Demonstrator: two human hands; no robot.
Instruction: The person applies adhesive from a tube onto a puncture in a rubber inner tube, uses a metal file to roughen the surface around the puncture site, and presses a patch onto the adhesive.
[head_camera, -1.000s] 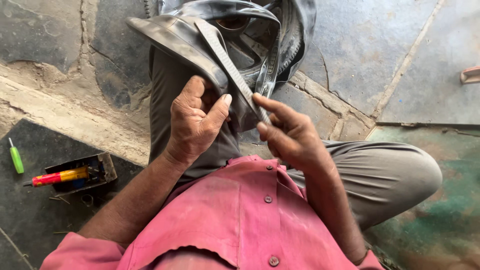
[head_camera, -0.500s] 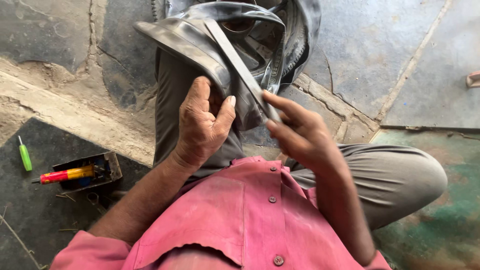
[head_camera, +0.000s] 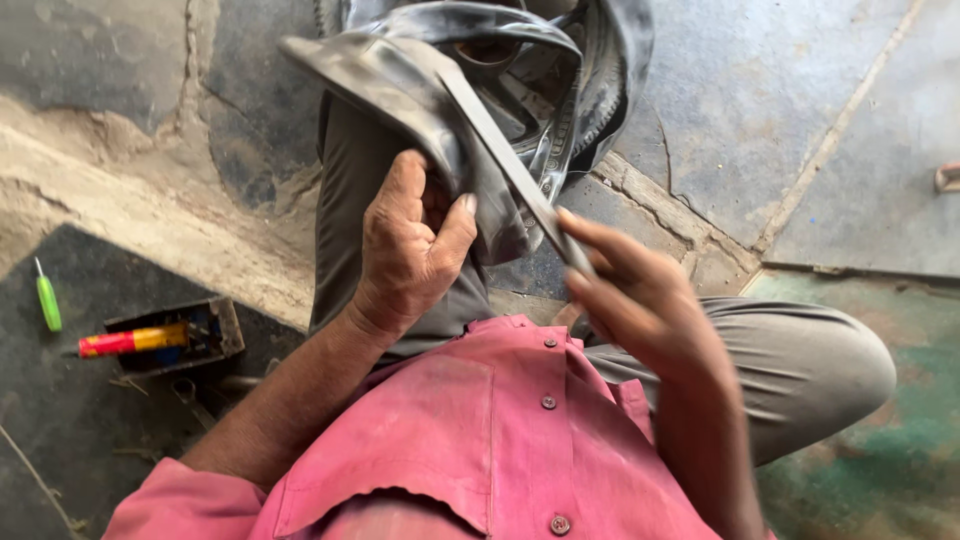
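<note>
The left hand (head_camera: 415, 250) is closed tight on a fold of the floppy black rubber inner tube (head_camera: 400, 85), pressing it down on the person's grey trouser leg (head_camera: 350, 190). The right hand (head_camera: 640, 300) grips one end of a long flat grey metal file (head_camera: 505, 165), and the file lies slanted across the rubber, touching it. The step in hand looks like rubbing one spot on the tube rough. A next stroke would need the fold held flat and the file kept on the same spot. On the stone floor (head_camera: 800, 90) to the left sit a small dark box (head_camera: 185, 335), a red and yellow tube (head_camera: 130, 340) and a green-handled screwdriver (head_camera: 47, 300).
</note>
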